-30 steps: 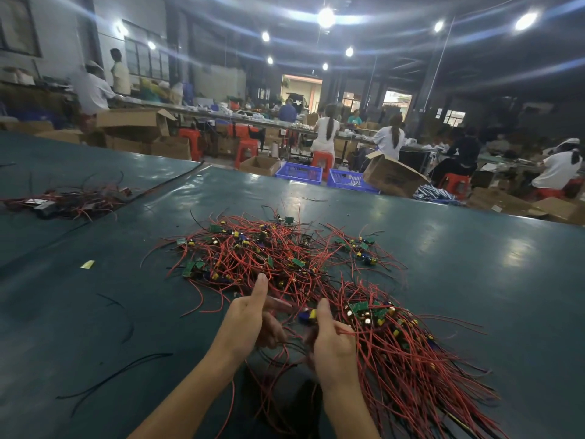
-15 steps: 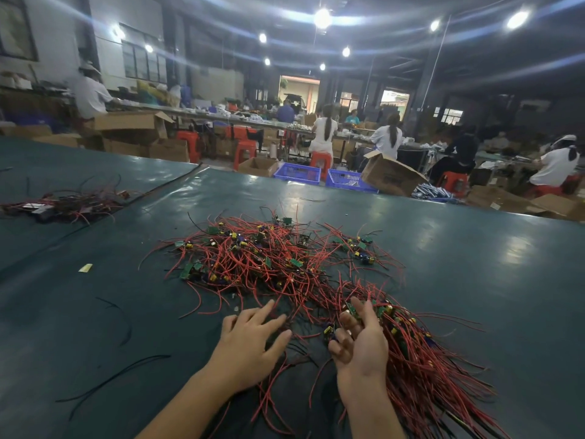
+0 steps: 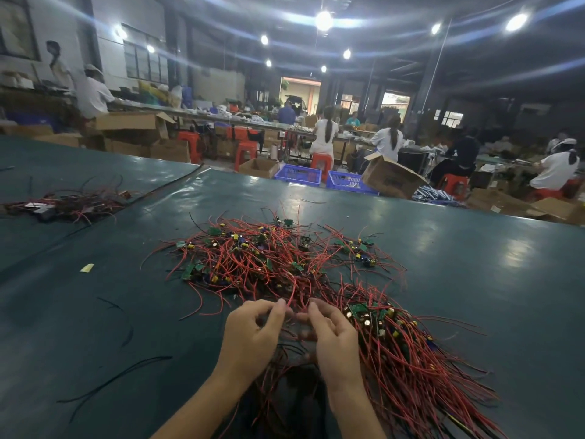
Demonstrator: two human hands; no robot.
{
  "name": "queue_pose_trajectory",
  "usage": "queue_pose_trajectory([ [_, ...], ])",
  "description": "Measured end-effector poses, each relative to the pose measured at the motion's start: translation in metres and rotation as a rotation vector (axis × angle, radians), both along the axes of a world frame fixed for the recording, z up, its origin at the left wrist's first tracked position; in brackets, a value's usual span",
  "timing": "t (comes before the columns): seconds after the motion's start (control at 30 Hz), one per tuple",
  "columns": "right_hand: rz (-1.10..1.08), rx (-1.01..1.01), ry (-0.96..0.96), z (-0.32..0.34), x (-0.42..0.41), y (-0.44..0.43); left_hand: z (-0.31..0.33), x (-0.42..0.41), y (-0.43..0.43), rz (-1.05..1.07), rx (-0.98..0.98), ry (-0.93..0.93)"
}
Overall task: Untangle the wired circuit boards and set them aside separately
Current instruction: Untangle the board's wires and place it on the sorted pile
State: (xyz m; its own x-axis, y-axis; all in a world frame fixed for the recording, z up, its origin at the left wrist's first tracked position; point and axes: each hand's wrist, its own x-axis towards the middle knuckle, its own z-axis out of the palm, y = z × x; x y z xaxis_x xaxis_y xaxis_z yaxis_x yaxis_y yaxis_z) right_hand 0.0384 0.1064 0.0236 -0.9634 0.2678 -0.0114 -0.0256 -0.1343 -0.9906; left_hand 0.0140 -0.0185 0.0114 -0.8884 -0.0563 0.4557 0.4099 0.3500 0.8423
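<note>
Green desk strewn with wired circuit boards, left hand and right hand at six o'clock, curled fingers pinching red wires.

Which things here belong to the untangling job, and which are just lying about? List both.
Job: tangled pile of wired boards; straightened bundle on its right; left hand and right hand, pinching its red wires.
Lying about: yellow scrap; loose black wires; darker wire heap far left; blue crates; cardboard box.
</note>
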Motion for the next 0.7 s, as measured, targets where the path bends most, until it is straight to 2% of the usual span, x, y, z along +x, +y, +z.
queue_pose_trajectory([
  [0.07,0.06,0.027,0.047,0.001,0.001,-0.004,0.01,0.009,0.004,-0.074,0.158,-0.009],
  [0.13,0.094,-0.01,0.107,0.003,0.002,-0.007,0.015,0.014,0.007,-0.159,0.235,-0.028],
  [0.33,-0.039,-0.017,0.141,-0.001,-0.001,-0.003,0.015,0.017,0.012,-0.31,0.13,-0.137],
  [0.5,-0.045,0.028,0.227,-0.002,0.001,-0.003,0.009,0.005,0.002,-0.227,0.149,-0.366],
  [0.6,0.004,-0.015,0.29,0.001,0.005,-0.003,0.011,0.0,-0.001,-0.232,0.348,-0.448],
  [0.7,0.03,0.025,0.33,0.002,0.008,-0.004,0.017,-0.002,-0.006,-0.262,0.524,-0.459],
])
